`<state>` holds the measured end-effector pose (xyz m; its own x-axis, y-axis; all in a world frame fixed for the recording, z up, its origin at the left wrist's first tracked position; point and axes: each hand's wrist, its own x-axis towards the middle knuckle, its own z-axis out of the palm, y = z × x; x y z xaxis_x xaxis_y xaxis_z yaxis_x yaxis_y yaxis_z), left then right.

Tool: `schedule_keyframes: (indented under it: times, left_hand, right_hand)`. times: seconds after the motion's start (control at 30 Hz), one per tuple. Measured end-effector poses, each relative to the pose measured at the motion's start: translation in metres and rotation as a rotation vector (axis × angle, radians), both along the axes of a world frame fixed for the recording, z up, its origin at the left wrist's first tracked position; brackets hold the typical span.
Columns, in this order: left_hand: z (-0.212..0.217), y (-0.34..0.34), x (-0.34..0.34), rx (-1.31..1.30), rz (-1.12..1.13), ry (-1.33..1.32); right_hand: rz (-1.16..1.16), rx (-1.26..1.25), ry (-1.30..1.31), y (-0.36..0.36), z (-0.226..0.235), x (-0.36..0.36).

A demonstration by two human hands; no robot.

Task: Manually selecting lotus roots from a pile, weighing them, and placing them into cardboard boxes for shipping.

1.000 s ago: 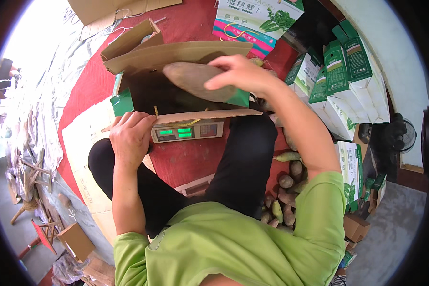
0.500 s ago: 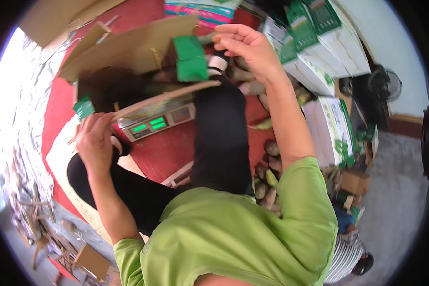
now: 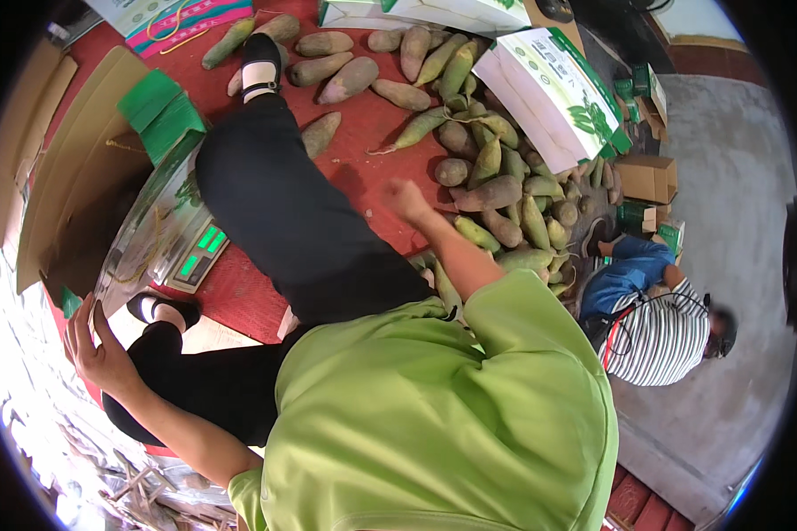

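The right hand (image 3: 406, 199) is motion-blurred, its grip unreadable; the box (image 3: 80, 203) hides most of the scale (image 3: 181, 243).

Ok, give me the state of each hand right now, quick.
Left hand: open, fingers spread against the edge of the cardboard box, gripping nothing.
Right hand: blurred, over the sweet potatoes; cannot tell if it holds anything.

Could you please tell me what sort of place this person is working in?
Probably a produce packing area: a heap of root vegetables lies on the red floor, beside a weighing scale and printed cartons.
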<state>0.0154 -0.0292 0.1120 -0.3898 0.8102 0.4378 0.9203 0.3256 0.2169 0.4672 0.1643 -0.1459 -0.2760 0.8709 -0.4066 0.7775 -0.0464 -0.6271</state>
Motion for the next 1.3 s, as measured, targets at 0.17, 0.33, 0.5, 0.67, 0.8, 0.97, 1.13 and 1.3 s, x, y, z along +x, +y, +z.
schedule_keyframes:
  times: [0.17,0.33,0.5,0.67,0.8,0.97,1.13,1.3]
  left_hand:
    - [-0.003,0.007,-0.005,0.007,-0.060,0.042]
    - [-0.003,0.001,-0.013,0.013,-0.057,0.054]
    - [-0.008,0.001,-0.015,0.021,-0.034,0.076]
    - [-0.008,0.001,-0.003,0.058,0.066,-0.004]
    - [-0.004,0.011,0.002,0.086,0.058,-0.008]
    - [0.000,0.011,0.006,0.101,0.082,0.022]
    - [0.004,0.011,0.006,0.091,0.076,0.026]
    - [0.008,0.009,0.007,0.065,0.069,0.012]
  right_hand:
    - [0.191,-0.102,-0.459,-0.053,-0.037,0.064]
    - [0.368,0.164,-0.949,-0.017,0.004,0.105]
    - [0.561,0.218,-1.053,0.023,0.027,0.145]
    - [0.788,0.228,-1.230,0.022,0.026,0.156]
    - [0.784,0.256,-1.292,0.016,0.006,0.184]
    - [0.886,0.113,-1.388,0.025,0.011,0.159]
    - [0.656,0.111,-1.277,0.028,0.014,0.158]
    - [0.200,0.066,-1.047,0.033,0.024,0.155]
